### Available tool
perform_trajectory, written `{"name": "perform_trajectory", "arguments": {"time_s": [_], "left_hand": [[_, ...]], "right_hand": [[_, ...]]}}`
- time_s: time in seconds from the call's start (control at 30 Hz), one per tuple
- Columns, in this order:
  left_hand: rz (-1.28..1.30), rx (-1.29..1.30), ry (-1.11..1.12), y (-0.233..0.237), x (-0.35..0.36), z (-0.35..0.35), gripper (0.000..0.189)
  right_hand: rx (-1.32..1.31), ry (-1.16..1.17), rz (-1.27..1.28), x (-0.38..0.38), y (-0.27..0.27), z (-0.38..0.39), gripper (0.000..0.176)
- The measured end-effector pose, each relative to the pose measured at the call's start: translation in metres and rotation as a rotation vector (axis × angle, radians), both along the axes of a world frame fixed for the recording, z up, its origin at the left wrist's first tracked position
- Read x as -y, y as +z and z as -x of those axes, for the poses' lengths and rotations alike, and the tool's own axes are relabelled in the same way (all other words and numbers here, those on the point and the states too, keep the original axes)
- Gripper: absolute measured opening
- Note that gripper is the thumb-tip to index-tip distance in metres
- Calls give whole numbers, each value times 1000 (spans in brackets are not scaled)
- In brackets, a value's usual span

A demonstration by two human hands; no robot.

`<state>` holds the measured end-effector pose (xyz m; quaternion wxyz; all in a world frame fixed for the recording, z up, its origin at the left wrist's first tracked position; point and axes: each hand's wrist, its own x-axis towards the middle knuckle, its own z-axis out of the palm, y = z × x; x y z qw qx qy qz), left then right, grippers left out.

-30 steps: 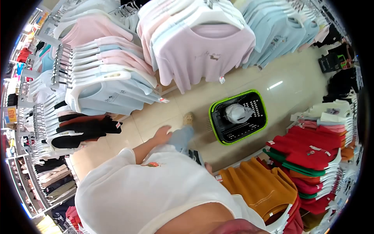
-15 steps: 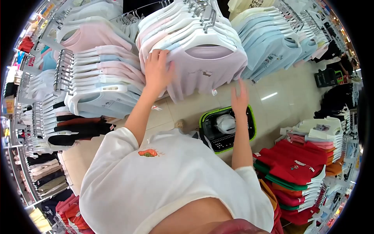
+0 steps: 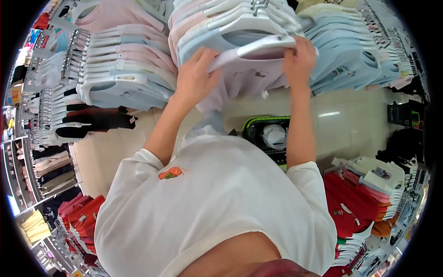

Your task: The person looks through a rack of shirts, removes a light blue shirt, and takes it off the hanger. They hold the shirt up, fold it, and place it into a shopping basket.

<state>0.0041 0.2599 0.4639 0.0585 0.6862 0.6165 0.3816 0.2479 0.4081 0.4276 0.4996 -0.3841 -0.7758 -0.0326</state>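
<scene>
A lavender shirt [image 3: 251, 82] with a small printed motif hangs on a white hanger [image 3: 260, 46], tilted towards me in front of the rack. My left hand [image 3: 198, 76] is closed around the shirt's left shoulder. At the other shoulder, my right hand [image 3: 300, 64] grips the shirt and the hanger's end. Its fingers partly cover the fabric there. Directly behind is a light blue shirt [image 3: 203, 42] on its own hanger, at the front of a row of pale shirts.
Pale shirts [image 3: 124, 90] hang on the left, and blue shirts [image 3: 341, 64] on the right. A black basket with a green rim [image 3: 263, 119] stands on the tiled floor, a white item [image 3: 275, 136] inside. Red shirts [image 3: 346, 203] hang at the lower right.
The lavender shirt and its hanger have come away from the row towards me. My right hand has risen from open air to grip its shoulder; my left now grips the other.
</scene>
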Motion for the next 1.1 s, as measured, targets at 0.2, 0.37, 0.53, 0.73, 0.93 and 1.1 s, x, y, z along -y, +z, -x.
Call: {"name": "perform_trajectory", "arguments": {"time_s": [0.2,0.37,0.53,0.73,0.93,1.1], "left_hand": [[199,65,-436,0,33,-3,34],[417,168,-456,-44,39,14,33],[552,181,-413,-60,38,23,29],[254,109,-433,-56,35,29,45],[-121,-22,-21,-47,-22,52,58],[-300,-232,103,-27,-50,42,52]], "right_hand": [[-236,0,12,68,-38,-38,16],[-159,-139,278,122,-55,-48,13],[-68,-249,368,141,-63,-50,12],[-44,-258,393,150,-67,-42,12],[-13,-130,433,132,-50,-35,18],[-143,0,385,74,-14,-13,34]]}}
